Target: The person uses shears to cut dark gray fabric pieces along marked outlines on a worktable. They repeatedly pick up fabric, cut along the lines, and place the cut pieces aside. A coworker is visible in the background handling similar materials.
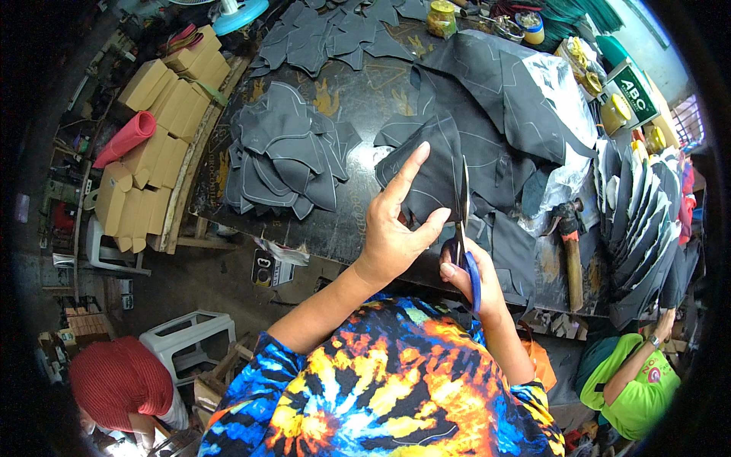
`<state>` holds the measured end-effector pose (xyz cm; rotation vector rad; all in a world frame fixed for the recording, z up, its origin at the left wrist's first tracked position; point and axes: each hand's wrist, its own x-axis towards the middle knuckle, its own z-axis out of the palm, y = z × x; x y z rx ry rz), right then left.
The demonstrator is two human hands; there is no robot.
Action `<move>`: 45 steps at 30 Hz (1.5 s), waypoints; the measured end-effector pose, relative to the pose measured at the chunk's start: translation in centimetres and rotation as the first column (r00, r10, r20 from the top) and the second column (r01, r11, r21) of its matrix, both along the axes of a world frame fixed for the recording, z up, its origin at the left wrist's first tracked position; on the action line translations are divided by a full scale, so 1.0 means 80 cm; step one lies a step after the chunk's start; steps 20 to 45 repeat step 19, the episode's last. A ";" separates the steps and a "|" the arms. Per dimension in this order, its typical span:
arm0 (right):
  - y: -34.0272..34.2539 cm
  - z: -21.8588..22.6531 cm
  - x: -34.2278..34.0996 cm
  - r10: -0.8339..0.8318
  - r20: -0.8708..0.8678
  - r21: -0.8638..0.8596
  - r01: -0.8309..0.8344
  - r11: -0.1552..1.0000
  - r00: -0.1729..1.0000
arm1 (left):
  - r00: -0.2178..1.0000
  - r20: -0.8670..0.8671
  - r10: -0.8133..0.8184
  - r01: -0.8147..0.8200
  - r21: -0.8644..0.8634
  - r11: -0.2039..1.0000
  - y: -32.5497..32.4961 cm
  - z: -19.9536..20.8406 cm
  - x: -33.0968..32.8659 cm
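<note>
My left hand (pixel 392 232) is at a black sheet piece (pixel 430 171), possibly leather, with pale outlines drawn on it. Its index finger and thumb spread across the top of the piece; the other fingers are hidden, seemingly underneath. In my right hand (pixel 476 278) are blue-handled scissors (pixel 473 278), pointing away from me. Their blades lie along the right edge of the piece, close to my left thumb. Beyond the hands lie larger black sheets (pixel 487 99) with similar outlines. A pile of cut black pieces (pixel 282 152) sits to the left.
A hammer (pixel 570 259) lies to the right, beside stacked black pieces with pale edges (pixel 640 221). More cut pieces (pixel 327 38) cover the table's far side. Tan cartons (pixel 156 152) line the left. One person (pixel 126 381) is at lower left, another (pixel 636 381) at lower right.
</note>
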<state>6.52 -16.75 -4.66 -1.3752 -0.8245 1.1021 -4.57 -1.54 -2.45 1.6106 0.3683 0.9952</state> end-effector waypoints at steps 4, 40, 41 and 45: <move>-0.005 0.002 -0.007 -0.056 -0.032 -0.053 0.055 0.997 0.998 | 0.999 0.012 -0.029 0.029 0.046 0.999 0.001 0.001 -0.001; -0.002 0.004 0.001 -0.087 -0.062 -0.128 0.079 0.989 0.994 | 1.000 -0.017 -0.026 0.027 0.061 0.998 -0.016 -0.017 -0.003; -0.002 0.004 0.001 -0.087 -0.062 -0.128 0.079 0.989 0.994 | 1.000 -0.017 -0.026 0.027 0.061 0.998 -0.016 -0.017 -0.003; -0.002 0.004 0.001 -0.087 -0.062 -0.128 0.079 0.989 0.994 | 1.000 -0.017 -0.026 0.027 0.061 0.998 -0.016 -0.017 -0.003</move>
